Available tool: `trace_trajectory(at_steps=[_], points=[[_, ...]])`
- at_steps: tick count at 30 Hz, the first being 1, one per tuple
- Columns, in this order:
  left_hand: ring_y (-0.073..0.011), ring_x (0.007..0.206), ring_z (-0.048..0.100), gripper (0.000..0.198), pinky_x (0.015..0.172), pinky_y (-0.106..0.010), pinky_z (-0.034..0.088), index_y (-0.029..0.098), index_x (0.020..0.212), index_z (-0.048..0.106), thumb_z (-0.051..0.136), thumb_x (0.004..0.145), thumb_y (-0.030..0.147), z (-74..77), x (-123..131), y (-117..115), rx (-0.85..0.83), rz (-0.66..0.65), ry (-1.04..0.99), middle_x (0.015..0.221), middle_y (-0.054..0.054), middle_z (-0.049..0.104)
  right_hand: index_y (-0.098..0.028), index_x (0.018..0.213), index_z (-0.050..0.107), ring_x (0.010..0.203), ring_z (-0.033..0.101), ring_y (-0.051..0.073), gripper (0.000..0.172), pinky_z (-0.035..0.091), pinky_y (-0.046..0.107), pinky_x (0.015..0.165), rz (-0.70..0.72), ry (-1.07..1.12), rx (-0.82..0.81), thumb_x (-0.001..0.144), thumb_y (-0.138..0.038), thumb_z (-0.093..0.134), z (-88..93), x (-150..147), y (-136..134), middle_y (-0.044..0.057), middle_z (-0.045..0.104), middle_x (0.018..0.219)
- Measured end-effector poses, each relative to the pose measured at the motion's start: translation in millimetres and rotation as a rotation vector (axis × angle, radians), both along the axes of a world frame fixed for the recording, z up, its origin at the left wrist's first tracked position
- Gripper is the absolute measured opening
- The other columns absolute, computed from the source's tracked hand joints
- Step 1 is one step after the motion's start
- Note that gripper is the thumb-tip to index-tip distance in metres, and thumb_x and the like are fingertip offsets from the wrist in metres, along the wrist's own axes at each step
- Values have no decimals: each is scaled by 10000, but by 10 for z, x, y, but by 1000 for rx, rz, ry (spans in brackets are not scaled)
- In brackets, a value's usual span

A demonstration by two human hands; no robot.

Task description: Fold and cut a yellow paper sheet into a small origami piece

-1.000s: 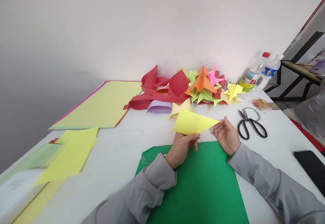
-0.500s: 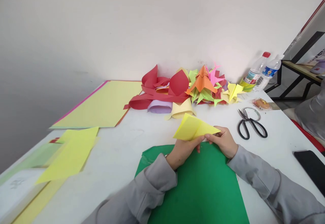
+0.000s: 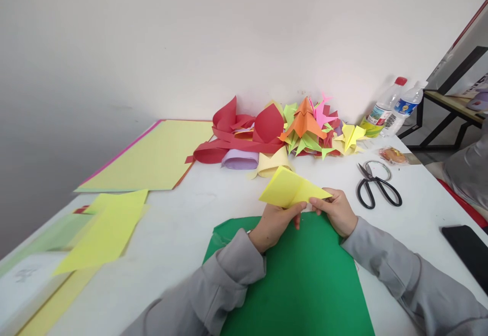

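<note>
A folded yellow sheet of paper (image 3: 292,187) is held up between both hands, over the far edge of a green board (image 3: 301,275). My left hand (image 3: 275,224) grips its lower edge, thumb on the near face and the other fingers mostly hidden behind. At the paper's right-hand point, my right hand (image 3: 335,211) pinches it between thumb and fingers. A crease runs down the middle of the paper, and its left part stands wider than the tapering right end.
Behind lie red paper shapes (image 3: 244,143) and folded paper figures (image 3: 305,125). Scissors (image 3: 371,186), two bottles (image 3: 385,110) and a black phone (image 3: 467,252) are at the right. Large paper sheets (image 3: 152,155) and loose yellow paper (image 3: 110,229) lie at the left.
Very little differs. The folded paper has tilted and risen slightly, and my right thumb has shifted a touch to the right along its lower edge.
</note>
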State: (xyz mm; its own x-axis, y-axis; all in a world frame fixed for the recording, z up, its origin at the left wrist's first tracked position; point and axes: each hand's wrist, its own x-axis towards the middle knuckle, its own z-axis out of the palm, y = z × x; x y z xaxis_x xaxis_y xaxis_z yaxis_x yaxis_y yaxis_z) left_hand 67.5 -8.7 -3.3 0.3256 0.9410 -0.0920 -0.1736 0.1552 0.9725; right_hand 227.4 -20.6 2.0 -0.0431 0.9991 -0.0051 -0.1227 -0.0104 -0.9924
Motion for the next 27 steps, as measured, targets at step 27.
trace_trajectory(at_steps=[27], points=[[-64,341,416,293,327,-200,368,133,617,567,795,582,313,143,-30,33,-157,55,-170,421,56,483,-160,601,618,420,437,79,251,336,228,435,-135,240,-69,591,-308,820,-15,4,43,-36,566,478]])
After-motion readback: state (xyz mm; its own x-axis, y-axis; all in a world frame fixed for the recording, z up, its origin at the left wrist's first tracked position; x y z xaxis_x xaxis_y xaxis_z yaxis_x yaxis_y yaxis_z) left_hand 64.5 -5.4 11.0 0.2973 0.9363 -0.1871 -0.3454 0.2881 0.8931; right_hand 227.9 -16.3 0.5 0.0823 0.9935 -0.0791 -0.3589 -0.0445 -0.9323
